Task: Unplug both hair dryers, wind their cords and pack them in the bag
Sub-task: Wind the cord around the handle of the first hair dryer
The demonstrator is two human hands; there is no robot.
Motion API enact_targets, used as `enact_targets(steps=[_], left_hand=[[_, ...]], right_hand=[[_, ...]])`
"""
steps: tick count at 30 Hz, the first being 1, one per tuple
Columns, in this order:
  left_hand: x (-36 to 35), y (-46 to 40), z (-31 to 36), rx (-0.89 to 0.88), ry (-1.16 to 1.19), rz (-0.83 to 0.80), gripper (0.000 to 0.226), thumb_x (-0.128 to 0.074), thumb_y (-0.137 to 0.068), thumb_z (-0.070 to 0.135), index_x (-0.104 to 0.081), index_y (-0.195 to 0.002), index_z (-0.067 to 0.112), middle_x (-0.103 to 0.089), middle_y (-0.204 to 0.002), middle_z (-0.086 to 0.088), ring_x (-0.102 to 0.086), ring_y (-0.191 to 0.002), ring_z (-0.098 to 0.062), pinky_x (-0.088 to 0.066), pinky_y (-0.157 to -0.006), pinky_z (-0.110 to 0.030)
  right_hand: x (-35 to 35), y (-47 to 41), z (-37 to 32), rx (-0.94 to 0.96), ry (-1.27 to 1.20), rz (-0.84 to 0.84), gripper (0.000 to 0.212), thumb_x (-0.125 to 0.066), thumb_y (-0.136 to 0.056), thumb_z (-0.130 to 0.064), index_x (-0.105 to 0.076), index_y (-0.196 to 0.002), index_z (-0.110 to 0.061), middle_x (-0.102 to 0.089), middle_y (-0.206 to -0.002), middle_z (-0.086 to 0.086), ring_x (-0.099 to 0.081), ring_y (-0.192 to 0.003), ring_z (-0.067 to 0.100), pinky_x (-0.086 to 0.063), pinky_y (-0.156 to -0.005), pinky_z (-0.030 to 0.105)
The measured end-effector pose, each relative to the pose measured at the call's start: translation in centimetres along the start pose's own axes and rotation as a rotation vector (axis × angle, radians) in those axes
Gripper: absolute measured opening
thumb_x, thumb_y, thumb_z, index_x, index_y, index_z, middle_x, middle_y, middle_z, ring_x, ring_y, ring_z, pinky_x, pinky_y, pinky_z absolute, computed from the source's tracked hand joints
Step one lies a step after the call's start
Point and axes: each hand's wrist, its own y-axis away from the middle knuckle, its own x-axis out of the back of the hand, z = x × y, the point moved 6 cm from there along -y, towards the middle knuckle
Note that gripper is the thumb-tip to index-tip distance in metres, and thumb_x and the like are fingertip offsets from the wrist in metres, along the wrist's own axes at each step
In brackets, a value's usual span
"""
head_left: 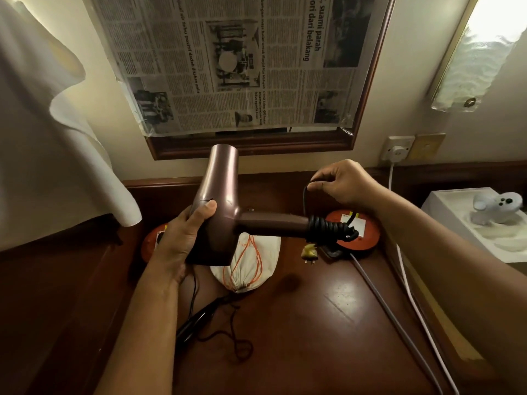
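Glossy wooden table [328,309], cloth bag [268,252]

This looks like a bedroom in a home or hotel. A dark wooden table [328,303] stands against a cream wall. A wood-framed mirror [368,81] hangs above it, covered with newspaper [228,61]. A wall lamp [470,52] glows, and a small toy animal [497,206] sits nearby.

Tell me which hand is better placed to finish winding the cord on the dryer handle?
The right hand: it already pinches the loose cord just above the coils on the handle, while the left hand grips the hair dryer body.
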Motion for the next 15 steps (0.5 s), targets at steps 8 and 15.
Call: enact_targets(steps=[8,15], left_hand=[[-0.4,-0.6,0.3,-0.073,-0.096,0.091,0.081,-0.079,-0.052,0.054,-0.057,-0.122,0.018,-0.068,-0.107,-0.007,-0.069,-0.093,-0.025,-0.057,-0.079,-0.039],[-0.7,-1.0,-0.3,-0.103,-0.036,0.185,0.045,-0.069,-0.082,0.033,-0.053,-0.122,0.018,-0.065,-0.105,-0.004,-0.066,-0.087,-0.018,-0.052,-0.066,-0.026]], right_hand=[[1.8,1.2,-3.3,0.136,0.17,0.078,0.012,-0.073,-0.082,-0.022,-0.076,-0.09,-0.014,-0.073,-0.086,-0.002,-0.066,-0.081,0.008,-0.051,-0.075,0.02],[2.4,2.6,-5.9,0.231,0.196,0.072,0.008,-0.071,-0.083,-0.019,-0.075,-0.088,-0.014,-0.071,-0.079,-0.002,-0.065,-0.074,0.009,-0.056,-0.072,0.032]])
